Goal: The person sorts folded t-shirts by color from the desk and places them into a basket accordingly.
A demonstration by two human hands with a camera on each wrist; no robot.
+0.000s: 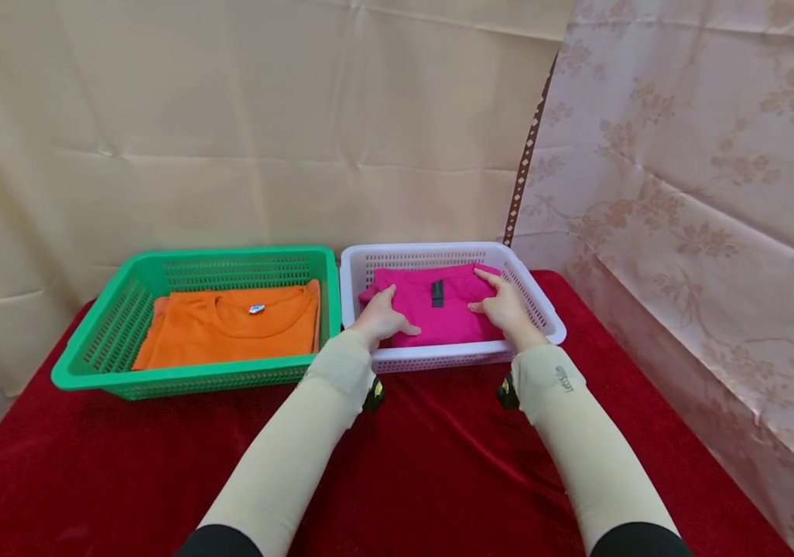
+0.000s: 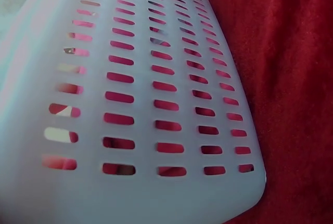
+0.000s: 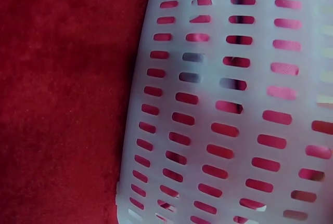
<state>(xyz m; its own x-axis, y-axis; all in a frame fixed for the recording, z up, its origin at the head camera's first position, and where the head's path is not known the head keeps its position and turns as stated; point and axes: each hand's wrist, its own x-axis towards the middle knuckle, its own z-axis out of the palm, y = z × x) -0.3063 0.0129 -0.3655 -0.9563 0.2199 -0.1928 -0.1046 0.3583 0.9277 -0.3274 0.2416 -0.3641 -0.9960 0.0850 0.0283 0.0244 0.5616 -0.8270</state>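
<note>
A folded magenta shirt [image 1: 432, 323] with a dark neck label lies in the white plastic basket [image 1: 425, 247]. My left hand [image 1: 378, 319] rests on the shirt's left side, thumb and index finger spread apart. On the right side of the same shirt, my right hand [image 1: 504, 306] touches the cloth with its thumb and index finger extended; its other fingers are mostly hidden. Both wrists pass over the basket's front rim. In the wrist views, the slotted basket wall [image 2: 140, 198] fills much of the picture, with pink cloth showing through the holes.
Left of the white basket stands a green basket [image 1: 195, 375] holding folded orange clothing [image 1: 188, 333] with a white label. Both baskets sit on a red velvet cloth [image 1: 439, 480]. A beige curtain [image 1: 230, 116] hangs behind, and a floral curtain [image 1: 703, 170] on the right.
</note>
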